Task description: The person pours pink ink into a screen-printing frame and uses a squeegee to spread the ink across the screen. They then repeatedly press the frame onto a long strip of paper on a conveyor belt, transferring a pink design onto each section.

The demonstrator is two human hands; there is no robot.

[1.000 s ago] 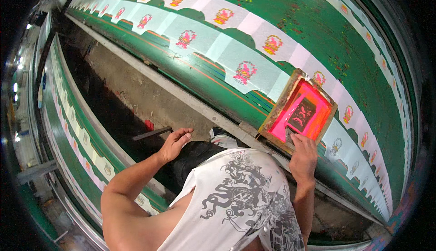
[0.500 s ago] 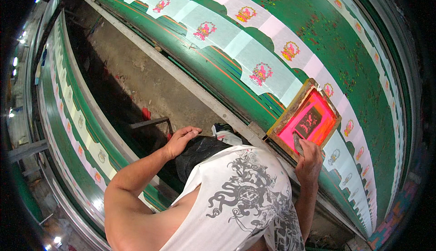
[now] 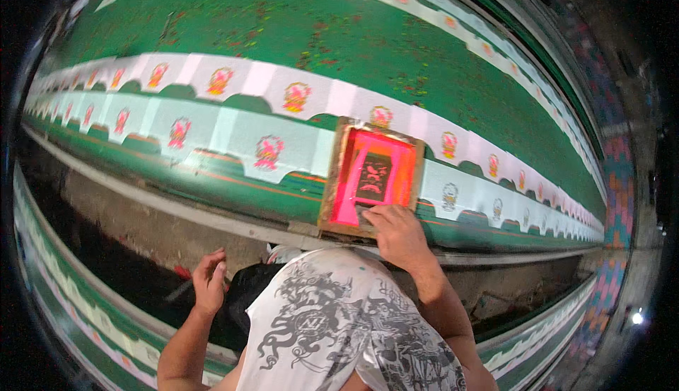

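My right hand point(image 3: 400, 237) is closed on a squeegee point(image 3: 363, 213), of which only a small dark edge shows at the near end of a wooden screen-printing frame point(image 3: 334, 173). Bright pink and orange ink point(image 3: 346, 196) covers the mesh around a dark rectangular patch point(image 3: 373, 177). The frame lies flat over a row of pale cut pieces point(image 3: 237, 136) on the green table. To its left these pieces bear pink motifs point(image 3: 269, 152); to its right the motifs are grey outlines point(image 3: 450, 196). My left hand point(image 3: 209, 279) hangs off the table with its fingers loosely parted, holding nothing.
The long green table point(image 3: 283, 30) carries further rows of printed pieces beyond the frame. A pale rail point(image 3: 141, 196) runs along its near edge. Another table with pieces point(image 3: 78, 306) stands at lower left, across a narrow aisle point(image 3: 152, 239).
My view has swung to the right, so the table now lies more across it. My right hand stays on the squeegee at the near end of the frame. My left hand has lowered.
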